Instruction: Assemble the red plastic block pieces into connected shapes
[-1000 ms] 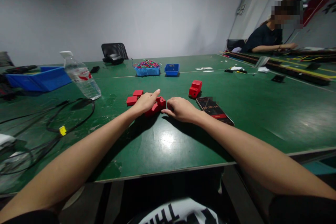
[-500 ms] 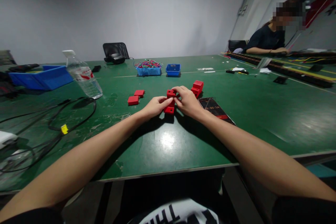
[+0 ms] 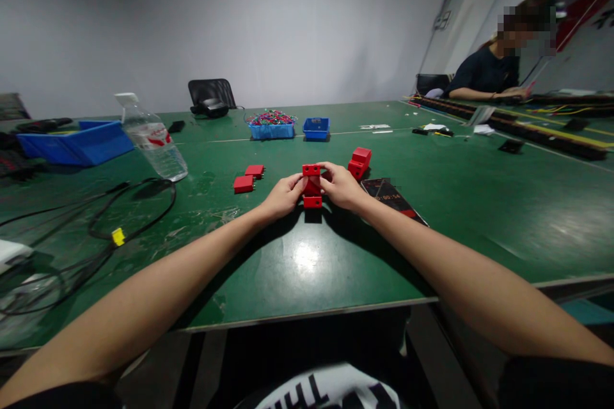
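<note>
Between both hands, a red plastic housing (image 3: 313,202) with small holes in its raised ends is held just over the green table. My left hand (image 3: 284,195) pinches its left side with thumb and fingers. On the other side, my right hand (image 3: 341,185) grips it, the thumb at the front and the fingers partly hidden behind. Left of my hands lie two flat red modules with pins, the nearer red module (image 3: 244,185) and the farther red module (image 3: 254,171). A second red housing (image 3: 359,163) stands beyond my right hand.
A phone (image 3: 393,200) lies beside my right wrist. Farther back are a blue bin of small coloured parts (image 3: 272,130) and a small blue bin (image 3: 316,129). At left are a tilted water bottle (image 3: 156,144), cables (image 3: 132,230) and a blue tray (image 3: 79,144). A person (image 3: 494,70) sits at far right.
The red housing has turned more upright and square to me. My right fingers have shifted from its top to its right side.
</note>
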`<action>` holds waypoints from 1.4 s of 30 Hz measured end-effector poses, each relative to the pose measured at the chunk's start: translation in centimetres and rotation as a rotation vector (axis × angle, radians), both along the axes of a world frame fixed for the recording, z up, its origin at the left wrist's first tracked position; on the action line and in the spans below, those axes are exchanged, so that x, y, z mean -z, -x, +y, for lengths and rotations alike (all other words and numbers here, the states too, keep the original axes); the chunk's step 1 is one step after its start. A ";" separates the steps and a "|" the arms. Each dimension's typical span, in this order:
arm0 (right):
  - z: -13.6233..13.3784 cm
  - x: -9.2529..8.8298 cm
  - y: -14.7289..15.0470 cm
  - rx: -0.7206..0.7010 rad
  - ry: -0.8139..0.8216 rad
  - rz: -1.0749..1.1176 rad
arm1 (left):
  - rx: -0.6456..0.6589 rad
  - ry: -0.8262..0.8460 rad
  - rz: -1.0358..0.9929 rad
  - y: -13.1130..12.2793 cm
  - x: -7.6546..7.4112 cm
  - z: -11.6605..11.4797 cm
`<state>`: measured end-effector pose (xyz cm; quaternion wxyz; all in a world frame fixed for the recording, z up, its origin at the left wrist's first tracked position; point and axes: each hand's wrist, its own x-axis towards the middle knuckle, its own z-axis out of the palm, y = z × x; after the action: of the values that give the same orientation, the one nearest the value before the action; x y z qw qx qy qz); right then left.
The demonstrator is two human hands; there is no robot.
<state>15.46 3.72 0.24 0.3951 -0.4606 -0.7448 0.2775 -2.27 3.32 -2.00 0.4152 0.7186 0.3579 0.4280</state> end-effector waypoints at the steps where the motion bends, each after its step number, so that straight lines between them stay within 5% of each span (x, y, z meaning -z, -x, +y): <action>1: 0.2 0.1 0.0 -0.027 0.029 0.045 | -0.001 -0.009 0.014 0.0 0.0 0.0; 11: 0.4 0.2 0.2 -0.181 0.286 0.403 | -0.068 -0.057 0.098 0.0 -0.6 -0.6; 24: 0.6 0.3 -0.2 -0.243 0.163 0.251 | -0.058 -0.103 0.145 -0.1 -0.7 -0.7; 42: 0.5 0.2 -0.3 -0.155 0.057 0.144 | -0.092 -0.104 0.176 -0.1 -1.0 -0.9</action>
<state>15.79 4.27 0.06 0.4115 -0.3914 -0.7398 0.3607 -2.14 2.40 -1.04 0.3240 0.7570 0.4028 0.3997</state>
